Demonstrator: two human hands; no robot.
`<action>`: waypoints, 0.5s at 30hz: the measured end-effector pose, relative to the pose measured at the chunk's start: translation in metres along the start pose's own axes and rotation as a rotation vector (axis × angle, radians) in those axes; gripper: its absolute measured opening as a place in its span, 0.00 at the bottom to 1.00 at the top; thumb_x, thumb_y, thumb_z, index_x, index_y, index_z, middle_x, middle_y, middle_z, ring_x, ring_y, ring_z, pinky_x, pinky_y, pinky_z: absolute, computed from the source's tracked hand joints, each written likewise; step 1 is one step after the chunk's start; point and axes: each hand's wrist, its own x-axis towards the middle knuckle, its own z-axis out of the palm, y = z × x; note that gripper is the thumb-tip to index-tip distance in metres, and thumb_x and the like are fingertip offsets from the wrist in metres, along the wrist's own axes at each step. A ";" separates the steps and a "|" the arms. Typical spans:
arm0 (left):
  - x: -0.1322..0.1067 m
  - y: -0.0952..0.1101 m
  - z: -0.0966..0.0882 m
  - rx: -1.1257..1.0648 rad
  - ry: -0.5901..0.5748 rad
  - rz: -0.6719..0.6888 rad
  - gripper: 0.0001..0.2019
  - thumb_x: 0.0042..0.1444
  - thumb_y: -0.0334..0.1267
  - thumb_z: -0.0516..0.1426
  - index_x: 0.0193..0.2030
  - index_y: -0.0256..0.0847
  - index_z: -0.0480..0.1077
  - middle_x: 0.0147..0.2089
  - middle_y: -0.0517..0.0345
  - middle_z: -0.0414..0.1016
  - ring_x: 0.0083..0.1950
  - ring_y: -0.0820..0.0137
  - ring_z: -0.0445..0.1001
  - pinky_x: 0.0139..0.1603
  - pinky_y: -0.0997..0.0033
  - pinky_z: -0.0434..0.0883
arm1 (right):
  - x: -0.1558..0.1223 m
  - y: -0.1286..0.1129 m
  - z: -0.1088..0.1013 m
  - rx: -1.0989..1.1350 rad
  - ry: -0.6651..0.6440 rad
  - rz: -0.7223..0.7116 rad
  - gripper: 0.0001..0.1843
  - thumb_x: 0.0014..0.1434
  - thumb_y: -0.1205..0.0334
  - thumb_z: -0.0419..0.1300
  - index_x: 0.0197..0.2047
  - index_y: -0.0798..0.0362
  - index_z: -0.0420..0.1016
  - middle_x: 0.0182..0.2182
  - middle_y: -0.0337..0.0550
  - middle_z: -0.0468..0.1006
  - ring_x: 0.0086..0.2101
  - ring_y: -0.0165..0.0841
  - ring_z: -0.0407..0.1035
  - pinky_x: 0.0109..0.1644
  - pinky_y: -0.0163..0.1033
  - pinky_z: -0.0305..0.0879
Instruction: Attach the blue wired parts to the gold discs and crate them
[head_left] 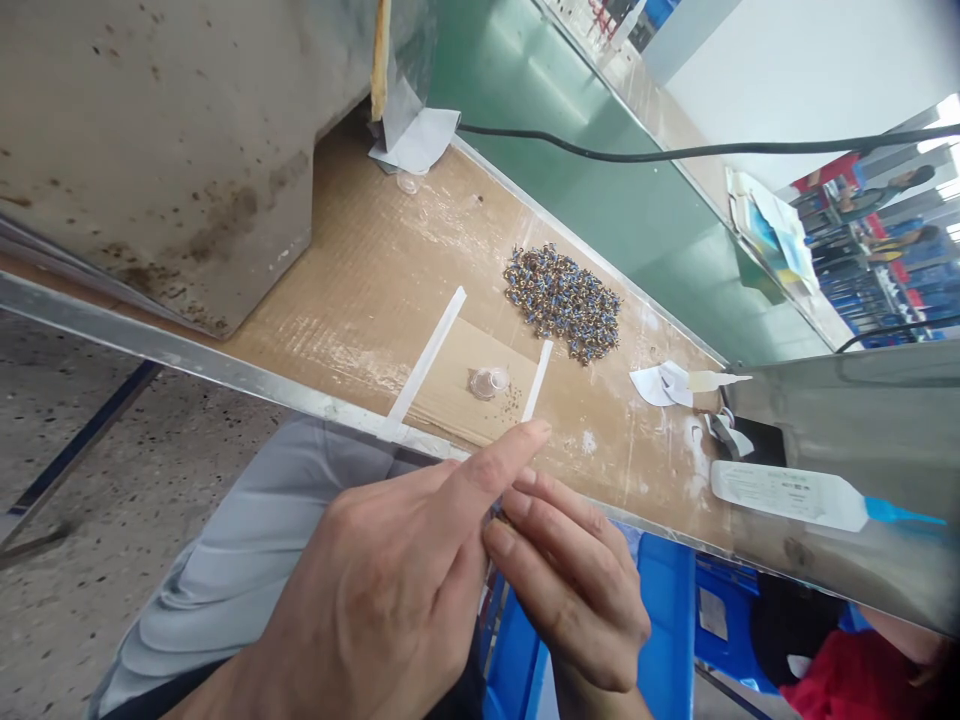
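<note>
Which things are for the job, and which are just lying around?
Probably for the job:
left hand and right hand, close together
pile of tiny parts
small clear piece on the cardboard

Probably just lying around:
crumpled paper
black cable
big white bottle, untouched

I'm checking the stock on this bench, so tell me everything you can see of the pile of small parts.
The pile is a loose, elongated heap of many tiny pieces, blue and gold or copper in colour, partly metallic-looking. They lie jumbled, too small for exact shapes to be told. It rests on the brown bench top, between the taped-down cardboard piece and the green panel, apart from the panel. The left hand and right hand do not touch it.
</note>
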 end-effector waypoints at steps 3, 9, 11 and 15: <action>-0.001 -0.004 0.002 0.015 0.024 -0.001 0.35 0.76 0.22 0.56 0.83 0.58 0.71 0.68 0.66 0.93 0.59 0.69 0.95 0.62 0.77 0.87 | -0.003 0.008 0.006 -0.001 -0.003 -0.026 0.21 0.82 0.72 0.68 0.73 0.51 0.86 0.61 0.45 0.93 0.64 0.47 0.89 0.66 0.50 0.96; 0.000 -0.009 -0.003 0.033 0.009 -0.110 0.29 0.78 0.29 0.59 0.81 0.56 0.70 0.49 0.64 0.96 0.44 0.62 0.97 0.40 0.71 0.85 | 0.001 0.017 0.013 0.168 0.186 0.261 0.26 0.78 0.74 0.69 0.73 0.44 0.87 0.59 0.46 0.93 0.56 0.46 0.91 0.61 0.55 0.95; 0.001 -0.009 -0.005 0.004 -0.007 -0.126 0.23 0.78 0.30 0.60 0.74 0.54 0.73 0.48 0.63 0.96 0.43 0.60 0.97 0.34 0.70 0.82 | 0.007 0.016 0.010 0.327 0.039 0.547 0.17 0.79 0.70 0.72 0.64 0.42 0.92 0.54 0.44 0.93 0.51 0.41 0.90 0.56 0.48 0.91; 0.000 -0.009 -0.005 -0.020 -0.062 -0.125 0.10 0.79 0.32 0.60 0.58 0.52 0.76 0.47 0.62 0.95 0.42 0.59 0.97 0.35 0.69 0.80 | 0.016 0.015 0.008 0.686 -0.154 0.783 0.06 0.79 0.61 0.76 0.54 0.41 0.95 0.46 0.40 0.92 0.45 0.35 0.86 0.50 0.40 0.82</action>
